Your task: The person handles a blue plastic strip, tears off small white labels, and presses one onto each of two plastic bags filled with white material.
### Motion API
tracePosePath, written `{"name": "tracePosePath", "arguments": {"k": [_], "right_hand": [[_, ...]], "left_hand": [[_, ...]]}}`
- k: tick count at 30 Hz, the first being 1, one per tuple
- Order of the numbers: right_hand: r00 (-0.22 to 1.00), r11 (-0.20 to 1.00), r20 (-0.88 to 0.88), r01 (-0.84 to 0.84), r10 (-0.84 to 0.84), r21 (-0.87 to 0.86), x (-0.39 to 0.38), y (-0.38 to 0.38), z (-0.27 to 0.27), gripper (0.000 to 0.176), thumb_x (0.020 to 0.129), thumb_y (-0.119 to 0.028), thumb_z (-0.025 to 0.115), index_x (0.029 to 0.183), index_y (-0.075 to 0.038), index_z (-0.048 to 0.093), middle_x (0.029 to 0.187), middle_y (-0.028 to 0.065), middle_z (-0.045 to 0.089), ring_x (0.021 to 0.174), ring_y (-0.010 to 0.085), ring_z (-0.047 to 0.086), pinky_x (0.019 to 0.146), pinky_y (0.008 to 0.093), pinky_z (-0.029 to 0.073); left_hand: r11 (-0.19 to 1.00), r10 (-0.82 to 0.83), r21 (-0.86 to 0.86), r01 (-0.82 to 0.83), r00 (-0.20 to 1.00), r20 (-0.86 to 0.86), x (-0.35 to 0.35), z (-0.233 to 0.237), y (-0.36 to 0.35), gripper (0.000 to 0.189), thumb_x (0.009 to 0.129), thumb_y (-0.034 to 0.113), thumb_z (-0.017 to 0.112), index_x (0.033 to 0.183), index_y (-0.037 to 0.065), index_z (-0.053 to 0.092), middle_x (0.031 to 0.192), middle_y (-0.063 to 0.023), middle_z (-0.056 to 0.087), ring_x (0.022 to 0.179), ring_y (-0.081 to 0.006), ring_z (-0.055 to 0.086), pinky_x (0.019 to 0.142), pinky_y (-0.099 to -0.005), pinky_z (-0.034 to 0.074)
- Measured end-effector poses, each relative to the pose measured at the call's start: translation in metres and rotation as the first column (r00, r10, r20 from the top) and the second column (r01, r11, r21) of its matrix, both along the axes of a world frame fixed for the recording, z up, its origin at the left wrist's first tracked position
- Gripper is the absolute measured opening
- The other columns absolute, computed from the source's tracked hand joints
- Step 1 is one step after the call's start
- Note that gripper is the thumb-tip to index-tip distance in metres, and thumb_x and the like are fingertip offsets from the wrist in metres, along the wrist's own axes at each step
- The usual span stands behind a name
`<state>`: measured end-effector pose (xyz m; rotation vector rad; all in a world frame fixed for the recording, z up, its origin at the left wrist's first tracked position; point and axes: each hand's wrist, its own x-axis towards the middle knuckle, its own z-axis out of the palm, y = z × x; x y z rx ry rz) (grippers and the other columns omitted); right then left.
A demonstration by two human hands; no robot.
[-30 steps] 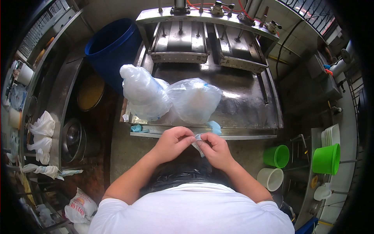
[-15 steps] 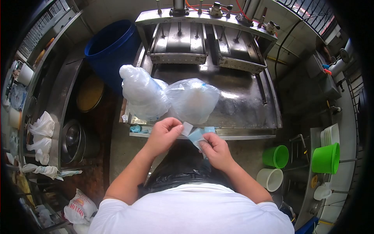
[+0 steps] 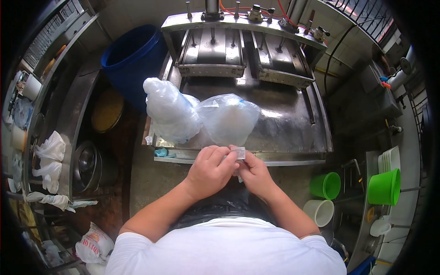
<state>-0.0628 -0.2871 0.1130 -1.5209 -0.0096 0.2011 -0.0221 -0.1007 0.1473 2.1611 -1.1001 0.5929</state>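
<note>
My left hand (image 3: 210,168) and my right hand (image 3: 256,175) meet in front of my apron, close to the steel table's front edge. A small white label (image 3: 239,152) with printed lines shows at their fingertips. Left fingers curl over it, and the right thumb and fingers pinch from the other side. A pale bit of strip hangs below the fingers; most of it is hidden. Just beyond, on the steel table (image 3: 284,133), stand two filled, translucent plastic bags: a tall twisted one (image 3: 172,110) on the left and a rounder one (image 3: 228,118) beside it.
A metal press (image 3: 243,23) with two perforated trays spans the table's back. A blue barrel (image 3: 133,59) stands at the back left. Crumpled blue scraps (image 3: 160,152) lie on the front ledge. Green buckets (image 3: 384,187) and a white bucket (image 3: 318,212) sit at the right.
My hands have come together, the left moving right and slightly down. The blue strip seen between them is now mostly covered, and the label's printed side faces up.
</note>
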Motion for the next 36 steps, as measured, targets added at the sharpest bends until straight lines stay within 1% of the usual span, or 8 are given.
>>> {"name": "tracePosePath", "arguments": {"k": [6, 8, 12, 19, 22, 28, 30, 36], "right_hand": [[0.992, 0.992, 0.125, 0.000, 0.015, -0.126, -0.001, -0.009, 0.003, 0.046, 0.105, -0.001, 0.055, 0.151, -0.007, 0.058, 0.105, 0.0036, 0.069, 0.082, 0.0100, 0.062, 0.078, 0.0279, 0.055], [0.988, 0.990, 0.153, 0.001, 0.021, -0.142, -0.003, -0.007, 0.008, 0.047, 0.105, 0.000, 0.055, 0.151, -0.007, 0.058, 0.106, 0.0043, 0.069, 0.082, 0.0104, 0.062, 0.078, 0.0280, 0.056], [0.968, 0.979, 0.244, -0.002, 0.053, -0.204, -0.003, -0.005, 0.005, 0.047, 0.104, 0.001, 0.056, 0.150, -0.007, 0.059, 0.118, 0.0078, 0.072, 0.082, 0.0120, 0.063, 0.077, 0.0287, 0.056], [0.939, 0.969, 0.337, 0.023, 0.064, -0.247, -0.003, -0.004, -0.003, 0.047, 0.105, -0.003, 0.059, 0.152, -0.005, 0.057, 0.103, 0.0025, 0.070, 0.079, 0.0092, 0.064, 0.073, 0.0267, 0.054], [0.957, 0.912, 0.287, 0.083, 0.040, -0.402, -0.005, -0.009, -0.003, 0.038, 0.101, 0.002, 0.057, 0.138, -0.002, 0.065, 0.122, 0.0144, 0.074, 0.083, 0.0167, 0.069, 0.076, 0.0320, 0.057], [0.981, 0.939, 0.134, 0.175, -0.141, -0.295, -0.005, -0.026, -0.008, 0.025, 0.099, 0.000, 0.060, 0.120, -0.003, 0.073, 0.099, 0.0144, 0.070, 0.082, 0.0220, 0.069, 0.075, 0.0347, 0.055], [0.970, 0.930, 0.232, 0.153, -0.077, -0.334, -0.002, -0.031, -0.009, 0.018, 0.099, -0.005, 0.065, 0.114, -0.003, 0.074, 0.097, 0.0132, 0.068, 0.083, 0.0239, 0.068, 0.075, 0.0360, 0.054], [0.909, 0.880, 0.311, -0.113, 0.279, -0.462, -0.001, -0.024, 0.023, 0.019, 0.095, -0.017, 0.075, 0.107, -0.003, 0.073, 0.099, 0.0118, 0.066, 0.082, 0.0286, 0.065, 0.073, 0.0385, 0.052]], "left_hand": [[0.974, 0.029, -0.214, -0.081, 0.971, -0.237, 0.003, -0.006, 0.010, 0.016, 0.096, 0.008, 0.073, 0.110, 0.000, 0.069, 0.104, -0.0121, 0.068, 0.089, -0.0271, 0.066, 0.082, -0.0365, 0.055], [0.890, -0.119, -0.369, -0.267, 0.646, -0.754, 0.004, -0.009, 0.010, 0.018, 0.104, 0.016, 0.070, 0.111, -0.001, 0.069, 0.102, -0.0065, 0.069, 0.086, -0.0158, 0.065, 0.078, -0.0302, 0.054], [0.758, -0.499, -0.514, -0.400, 0.151, -0.853, 0.005, -0.009, 0.004, 0.015, 0.105, 0.015, 0.068, 0.112, 0.002, 0.070, 0.098, 0.0001, 0.068, 0.086, -0.0059, 0.059, 0.079, -0.0242, 0.051], [0.735, -0.540, -0.580, -0.352, 0.213, -0.814, 0.001, -0.015, 0.001, 0.011, 0.104, 0.013, 0.070, 0.108, 0.003, 0.070, 0.096, 0.0023, 0.066, 0.085, -0.0050, 0.056, 0.076, -0.0229, 0.047], [0.849, -0.318, -0.456, -0.268, 0.429, -0.845, 0.001, -0.018, 0.007, 0.007, 0.104, 0.011, 0.069, 0.104, 0.004, 0.068, 0.097, 0.0027, 0.065, 0.084, -0.0047, 0.054, 0.075, -0.0230, 0.046], [0.953, -0.164, -0.301, -0.043, 0.762, -0.626, 0.018, 0.007, 0.022, 0.004, 0.099, 0.004, 0.070, 0.099, 0.002, 0.067, 0.093, -0.0060, 0.063, 0.080, -0.0179, 0.060, 0.074, -0.0297, 0.049], [0.990, -0.137, -0.103, 0.097, 0.837, -0.530, 0.018, 0.017, 0.022, 0.005, 0.094, 0.004, 0.070, 0.097, 0.003, 0.068, 0.095, -0.0161, 0.064, 0.087, -0.0346, 0.064, 0.079, -0.0402, 0.053], [0.934, -0.193, 0.174, 0.311, 0.853, -0.485, 0.022, 0.021, 0.022, 0.010, 0.089, 0.003, 0.073, 0.097, 0.003, 0.067, 0.093, -0.0148, 0.062, 0.089, -0.0368, 0.063, 0.077, -0.0475, 0.051]]}}
